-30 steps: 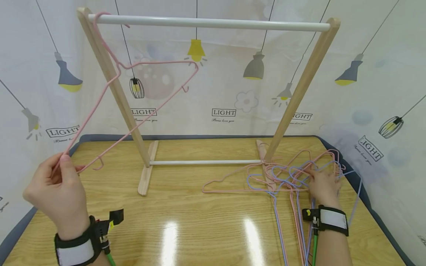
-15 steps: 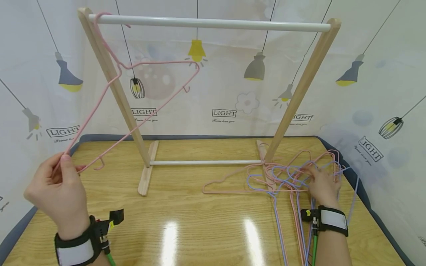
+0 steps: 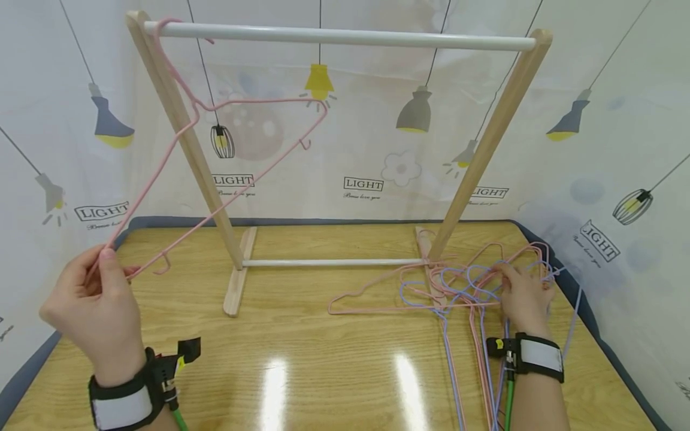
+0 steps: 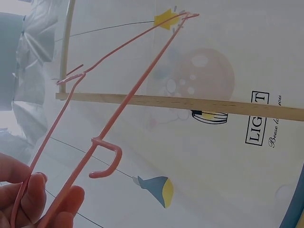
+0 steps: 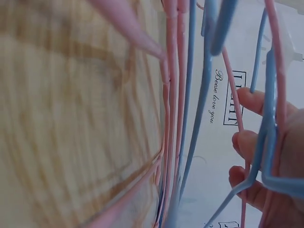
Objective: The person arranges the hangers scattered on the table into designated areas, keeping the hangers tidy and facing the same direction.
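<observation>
My left hand (image 3: 99,311) is nearly closed, thumb and fingers pinching one lower corner of a pink hanger (image 3: 259,100). That hanger slants up from my grip, hook looped over the white rail (image 3: 345,36) near its left end, the hook's tip showing just below. Small side hook (image 4: 116,159) sticks out from its lower bar near my fingers.

Right hand (image 3: 525,302) is in among a heap of pink and blue hangers (image 3: 469,286), far right of the worktop (image 3: 215,359). Fingers part-bent, wires crossing palm and fingers in the wrist view; can't tell whether it actually grips one. Heap is tangled, partly covers the rack's right foot, long wires running to the near edge beside my forearm.

Rack: left post (image 3: 203,179) and right post (image 3: 487,149) in pale wood, lower white rod (image 3: 334,263) between them, left foot (image 3: 235,293) flat on the worktop. Wall sheet (image 3: 296,197) behind, lamp prints and LIGHT labels. I wear a black-and-white left strap (image 3: 121,395) and right strap (image 3: 541,356), green cable at each. Two glare patches on the worktop, near side.
</observation>
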Demonstrator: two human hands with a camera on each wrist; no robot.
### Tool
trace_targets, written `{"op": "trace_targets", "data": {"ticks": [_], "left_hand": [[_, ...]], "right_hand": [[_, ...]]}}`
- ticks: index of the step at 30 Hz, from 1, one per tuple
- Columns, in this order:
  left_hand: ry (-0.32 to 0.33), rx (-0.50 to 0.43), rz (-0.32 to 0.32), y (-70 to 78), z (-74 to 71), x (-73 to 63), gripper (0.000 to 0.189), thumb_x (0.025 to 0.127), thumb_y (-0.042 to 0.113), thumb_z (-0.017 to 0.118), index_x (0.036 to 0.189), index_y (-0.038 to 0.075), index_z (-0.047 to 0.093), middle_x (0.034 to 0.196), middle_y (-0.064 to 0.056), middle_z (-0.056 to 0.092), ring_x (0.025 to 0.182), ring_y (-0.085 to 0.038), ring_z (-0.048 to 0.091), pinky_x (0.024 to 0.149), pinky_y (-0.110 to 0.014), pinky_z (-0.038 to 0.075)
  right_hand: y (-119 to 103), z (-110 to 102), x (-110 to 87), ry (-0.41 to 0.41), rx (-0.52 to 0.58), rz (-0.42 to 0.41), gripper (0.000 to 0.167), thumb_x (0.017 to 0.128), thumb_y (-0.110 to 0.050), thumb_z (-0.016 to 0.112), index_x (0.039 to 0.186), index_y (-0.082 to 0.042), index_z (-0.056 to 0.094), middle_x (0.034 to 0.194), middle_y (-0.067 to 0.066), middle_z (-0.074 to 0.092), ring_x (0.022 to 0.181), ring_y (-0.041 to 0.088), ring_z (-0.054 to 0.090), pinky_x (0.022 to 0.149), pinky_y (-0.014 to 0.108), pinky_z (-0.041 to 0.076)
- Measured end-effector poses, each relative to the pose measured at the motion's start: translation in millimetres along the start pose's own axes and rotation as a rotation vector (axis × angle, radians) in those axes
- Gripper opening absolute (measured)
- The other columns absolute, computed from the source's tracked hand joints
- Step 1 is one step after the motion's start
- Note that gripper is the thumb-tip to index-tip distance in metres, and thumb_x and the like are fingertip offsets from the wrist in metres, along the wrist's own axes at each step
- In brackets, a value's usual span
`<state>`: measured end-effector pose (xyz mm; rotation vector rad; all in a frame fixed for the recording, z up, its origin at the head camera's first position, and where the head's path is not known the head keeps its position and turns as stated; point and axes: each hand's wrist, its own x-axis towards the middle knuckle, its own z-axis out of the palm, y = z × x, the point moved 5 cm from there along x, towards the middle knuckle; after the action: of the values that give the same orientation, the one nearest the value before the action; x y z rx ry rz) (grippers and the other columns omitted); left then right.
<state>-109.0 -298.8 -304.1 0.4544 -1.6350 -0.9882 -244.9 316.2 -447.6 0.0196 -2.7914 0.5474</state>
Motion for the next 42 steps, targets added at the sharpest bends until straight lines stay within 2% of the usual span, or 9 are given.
{"op": "trace_targets", "data": {"ticks": [5,8,11,13,16,23,30,37,42], "left_hand": [[0.004,-0.012,0.001,0.3,0.6,0.7,0.018,0.1,0.007,0.066,0.105,-0.005,0.079,0.084,0.023,0.065,0.062,0.015,0.059,0.063,-0.003,0.046],[0.004,-0.021,-0.004,0.1,1.0,0.9,0.018,0.099,0.007,0.067,0.105,-0.005,0.079,0.085,0.02,0.066,0.061,0.015,0.059,0.062,-0.003,0.047],[0.002,-0.022,-0.006,-0.2,1.3,0.9,0.017,0.099,0.006,0.067,0.105,-0.005,0.079,0.084,0.02,0.066,0.061,0.014,0.059,0.061,-0.003,0.046],[-0.002,-0.02,-0.003,-0.3,1.5,1.0,0.017,0.099,0.006,0.067,0.105,-0.005,0.079,0.083,0.021,0.065,0.06,0.015,0.058,0.061,-0.003,0.046],[-0.006,-0.017,0.002,-0.4,1.4,1.0,0.017,0.1,0.006,0.067,0.106,-0.005,0.079,0.082,0.022,0.065,0.061,0.015,0.058,0.061,-0.003,0.046],[-0.009,-0.011,0.006,-0.1,0.9,0.5,0.018,0.1,0.007,0.066,0.106,-0.005,0.079,0.082,0.023,0.064,0.061,0.015,0.058,0.061,-0.002,0.045],[-0.01,-0.013,0.007,0.7,0.9,0.6,0.019,0.1,0.008,0.066,0.106,-0.005,0.079,0.081,0.026,0.063,0.061,0.015,0.058,0.062,-0.003,0.045],[-0.004,-0.011,0.008,0.4,0.5,0.4,0.018,0.1,0.008,0.067,0.105,-0.005,0.079,0.083,0.023,0.065,0.061,0.015,0.058,0.062,-0.003,0.046],[-0.006,-0.001,0.012,0.4,0.2,0.3,0.019,0.1,0.009,0.067,0.105,-0.005,0.079,0.083,0.026,0.063,0.061,0.016,0.058,0.063,-0.003,0.045]], "right_hand": [[-1,-4,0.9,0.045,0.012,-0.009,0.03,0.102,0.004,0.05,0.123,-0.009,0.068,0.123,0.035,0.06,0.137,0.071,0.023,0.097,0.089,0.016],[-3,-6,1.2,0.066,0.026,-0.002,0.033,0.1,0.007,0.049,0.122,-0.007,0.069,0.117,0.032,0.065,0.133,0.067,0.034,0.097,0.083,0.018],[-5,-8,1.1,0.086,0.052,0.0,0.036,0.095,0.012,0.05,0.122,-0.003,0.069,0.108,0.03,0.069,0.118,0.059,0.043,0.095,0.077,0.014],[-6,-10,1.2,0.099,0.066,0.0,0.038,0.093,0.014,0.052,0.122,-0.002,0.068,0.104,0.029,0.07,0.106,0.053,0.043,0.095,0.075,0.011],[-8,-12,1.2,0.122,0.075,0.006,0.04,0.091,0.015,0.051,0.124,-0.002,0.068,0.104,0.028,0.07,0.1,0.048,0.042,0.096,0.075,0.011],[-10,-16,-1.1,0.186,0.075,-0.005,0.042,0.091,0.017,0.048,0.121,-0.003,0.07,0.103,0.028,0.069,0.103,0.05,0.045,0.099,0.077,0.011],[-13,-22,-2.0,0.284,0.097,-0.038,0.042,0.09,0.02,0.046,0.112,-0.002,0.073,0.098,0.026,0.068,0.101,0.048,0.046,0.106,0.074,0.011],[-17,-29,0.3,0.276,0.116,-0.021,0.031,0.096,0.015,0.054,0.117,0.0,0.072,0.097,0.028,0.067,0.103,0.051,0.045,0.108,0.072,0.008],[-28,-40,-2.0,0.306,0.123,-0.067,0.031,0.097,0.016,0.052,0.113,0.002,0.074,0.097,0.027,0.066,0.101,0.049,0.046,0.104,0.072,0.011]]}}
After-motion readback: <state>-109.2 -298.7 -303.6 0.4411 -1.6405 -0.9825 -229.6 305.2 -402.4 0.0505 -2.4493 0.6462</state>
